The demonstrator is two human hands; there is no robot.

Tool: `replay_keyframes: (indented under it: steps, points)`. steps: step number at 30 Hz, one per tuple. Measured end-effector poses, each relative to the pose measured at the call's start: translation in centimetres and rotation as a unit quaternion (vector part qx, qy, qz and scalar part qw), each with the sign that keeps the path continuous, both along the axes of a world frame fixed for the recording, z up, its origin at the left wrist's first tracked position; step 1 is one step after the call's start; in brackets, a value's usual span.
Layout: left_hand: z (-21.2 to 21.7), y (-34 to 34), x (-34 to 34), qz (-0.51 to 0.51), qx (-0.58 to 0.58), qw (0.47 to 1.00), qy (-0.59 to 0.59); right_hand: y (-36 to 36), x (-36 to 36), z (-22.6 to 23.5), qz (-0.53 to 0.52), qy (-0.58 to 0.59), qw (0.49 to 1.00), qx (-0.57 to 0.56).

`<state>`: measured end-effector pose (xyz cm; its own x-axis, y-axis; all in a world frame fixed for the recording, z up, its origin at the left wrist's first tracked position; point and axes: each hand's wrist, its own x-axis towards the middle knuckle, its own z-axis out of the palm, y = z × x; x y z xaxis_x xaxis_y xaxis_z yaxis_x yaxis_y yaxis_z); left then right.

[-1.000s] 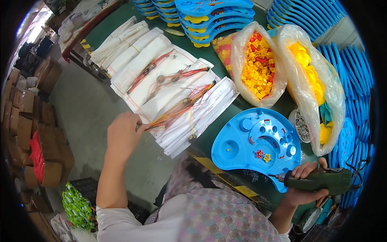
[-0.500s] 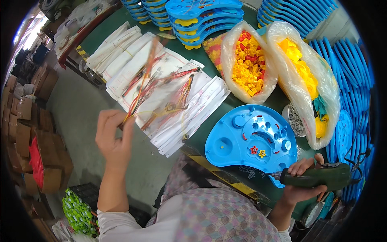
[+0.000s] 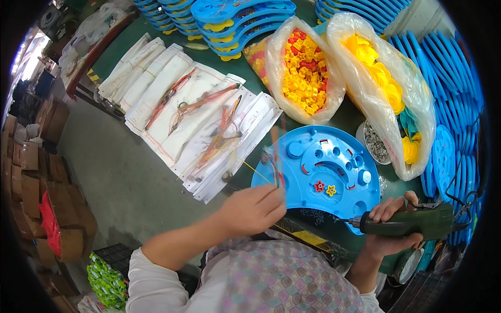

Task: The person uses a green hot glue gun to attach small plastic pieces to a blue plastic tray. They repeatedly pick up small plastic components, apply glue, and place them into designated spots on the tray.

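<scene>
My left hand (image 3: 250, 209) is closed around one end of a bundle of thin coloured wires (image 3: 275, 164), blurred by motion, above the left edge of a blue moulded plastic panel (image 3: 302, 197). The panel lies on the table with round recesses, small red parts, a red star piece (image 3: 319, 186) and a yellow star piece (image 3: 331, 190). In my right hand (image 3: 386, 242) is a dark green electric screwdriver (image 3: 412, 220), its tip pointing left over the panel's near edge. A yellow wire trails left from the bundle.
White sheets (image 3: 172, 112) with more wire bundles (image 3: 209, 96) lie at left. Behind the panel stand a bag of yellow and red pieces (image 3: 305, 78), a bag of yellow flower-shaped parts (image 3: 386, 83) and a bowl of screws (image 3: 373, 143). Blue panels are stacked (image 3: 245, 26) behind and at right.
My left hand has swung right from beside the white sheets to the blue panel, carrying the wires. The right hand keeps its hold on the screwdriver. The whole view has shifted slightly.
</scene>
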<state>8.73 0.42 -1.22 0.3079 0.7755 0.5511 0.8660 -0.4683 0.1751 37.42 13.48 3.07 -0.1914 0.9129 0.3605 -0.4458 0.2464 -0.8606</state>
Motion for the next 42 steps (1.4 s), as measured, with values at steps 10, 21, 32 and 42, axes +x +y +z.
replay_keyframes:
  steps: [10, 21, 32, 42]
  points:
    - [2.0, 0.2, -4.3, 0.308, 0.019, 0.934, -0.179, 1.1, 0.8, 0.0, 0.101, 0.007, 0.992, -0.07]
    - [1.5, 2.1, -11.2, 0.429, -0.181, 0.876, -0.126, 0.7, -1.4, 0.9, 0.15, -0.052, 0.984, -0.081]
    - [2.1, 2.4, -13.6, 0.369, -0.333, 0.75, -0.436, 0.7, -1.8, 0.3, 0.131, -0.025, 0.987, -0.084]
    - [3.5, 0.8, -13.0, 0.329, -0.333, 0.855, -0.222, 0.7, -2.1, 0.4, 0.149, -0.029, 0.985, -0.085]
